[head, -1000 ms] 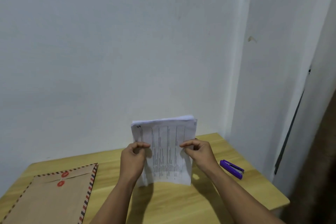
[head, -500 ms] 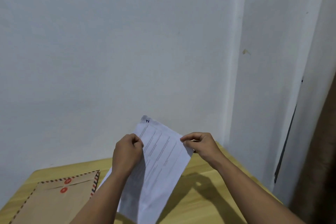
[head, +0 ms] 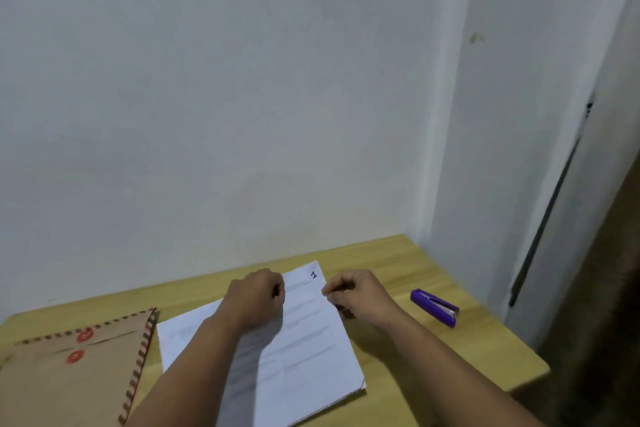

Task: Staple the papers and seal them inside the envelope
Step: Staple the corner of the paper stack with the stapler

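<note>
Papers [head: 304, 350] lie on wooden table [head: 433, 274] by white wall [head: 242, 97].

I see dim, soft light; the left hand [head: 256, 298] shadows the papers [head: 311, 350] (everything slightly blurred), verticals bowing at the right edge.
</note>
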The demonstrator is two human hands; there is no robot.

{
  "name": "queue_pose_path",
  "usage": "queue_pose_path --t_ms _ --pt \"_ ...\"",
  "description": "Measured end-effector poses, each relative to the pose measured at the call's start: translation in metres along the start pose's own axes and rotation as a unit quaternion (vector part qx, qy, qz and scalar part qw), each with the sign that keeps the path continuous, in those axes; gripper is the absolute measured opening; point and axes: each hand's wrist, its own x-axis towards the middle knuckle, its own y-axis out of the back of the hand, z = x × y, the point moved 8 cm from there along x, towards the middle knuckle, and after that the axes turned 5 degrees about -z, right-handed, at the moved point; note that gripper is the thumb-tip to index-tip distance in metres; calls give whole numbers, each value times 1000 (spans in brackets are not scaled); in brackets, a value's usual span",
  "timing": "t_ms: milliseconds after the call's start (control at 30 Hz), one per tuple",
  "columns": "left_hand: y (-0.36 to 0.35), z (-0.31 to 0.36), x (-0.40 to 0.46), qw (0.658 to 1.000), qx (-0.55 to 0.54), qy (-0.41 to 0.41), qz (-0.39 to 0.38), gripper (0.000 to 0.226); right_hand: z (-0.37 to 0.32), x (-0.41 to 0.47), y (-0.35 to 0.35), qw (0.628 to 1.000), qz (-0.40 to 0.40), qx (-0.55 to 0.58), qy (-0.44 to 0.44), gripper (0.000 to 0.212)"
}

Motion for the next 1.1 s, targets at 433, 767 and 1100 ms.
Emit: queue_pose_path --t_ms 433,767,1100 --pt "-111 -35 0 992 -26 -19 119 33 83 10 152 811 -10 -504 -297 62" --pt "-112 -35 -2 992 -13 -15 124 63 62 23 123 968 15 -157 -194 57" --pt "-110 -29 -6 986 33 -27 163 52 76 27 62 992 37 91 -79 52"
